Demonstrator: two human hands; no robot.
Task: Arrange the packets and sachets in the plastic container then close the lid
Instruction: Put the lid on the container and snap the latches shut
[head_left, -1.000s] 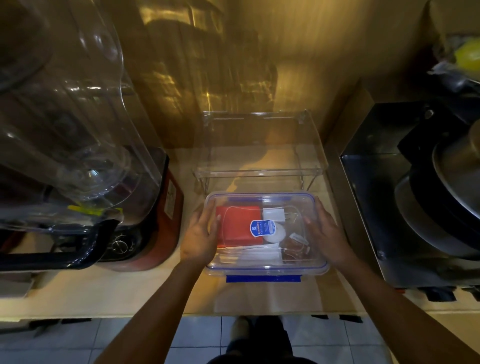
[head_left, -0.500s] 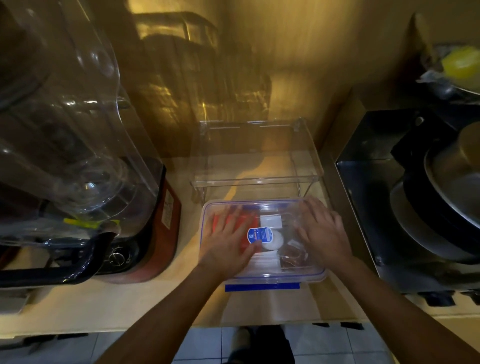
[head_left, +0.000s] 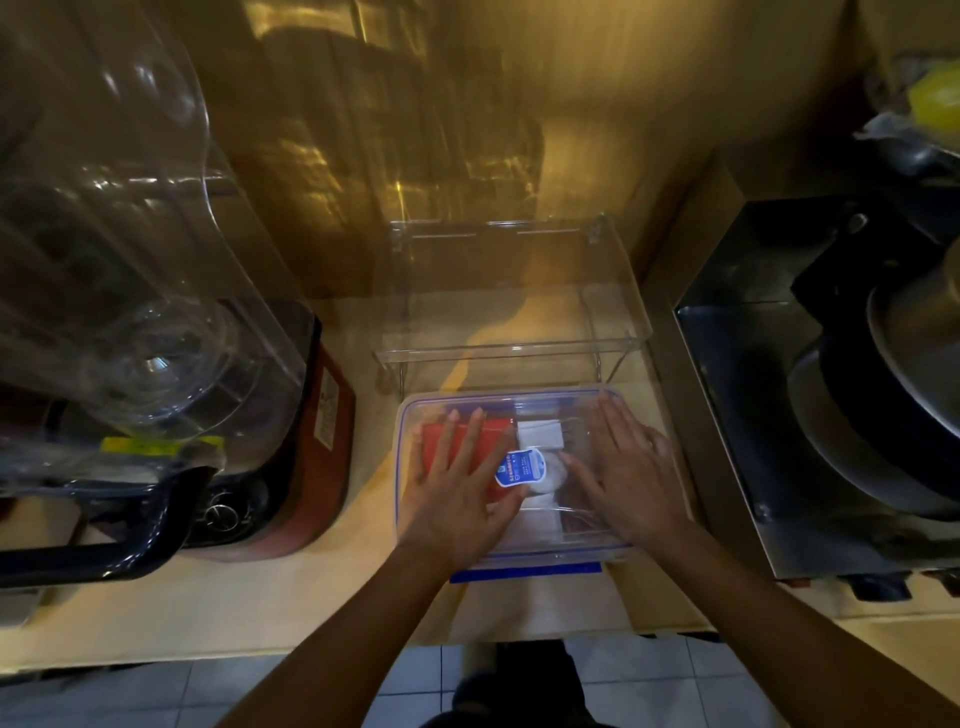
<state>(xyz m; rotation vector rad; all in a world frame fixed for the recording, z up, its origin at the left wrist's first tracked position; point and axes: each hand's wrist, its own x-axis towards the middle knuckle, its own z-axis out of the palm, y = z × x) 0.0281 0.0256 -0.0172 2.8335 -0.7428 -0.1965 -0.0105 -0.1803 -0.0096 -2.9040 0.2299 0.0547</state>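
Note:
A clear plastic container (head_left: 511, 402) with blue trim sits on the counter in front of me, its transparent lid lying on top. Through the lid I see a red packet (head_left: 496, 441), a white sachet (head_left: 540, 434) and a round white item under a blue label (head_left: 522, 467). My left hand (head_left: 460, 493) lies flat on the left half of the lid, fingers spread. My right hand (head_left: 631, 480) lies flat on the right half, fingers spread. A blue latch (head_left: 524, 573) sticks out at the near edge.
A clear acrylic rack (head_left: 511, 343) stands just behind the container. A large blender (head_left: 156, 364) with a clear jug and a red base fills the left. A metal stove (head_left: 779, 415) with pans stands on the right. The counter edge runs just below the container.
Both hands moved from the container's sides onto the top of the lid and now lie flat there, a little further in than half a second ago.

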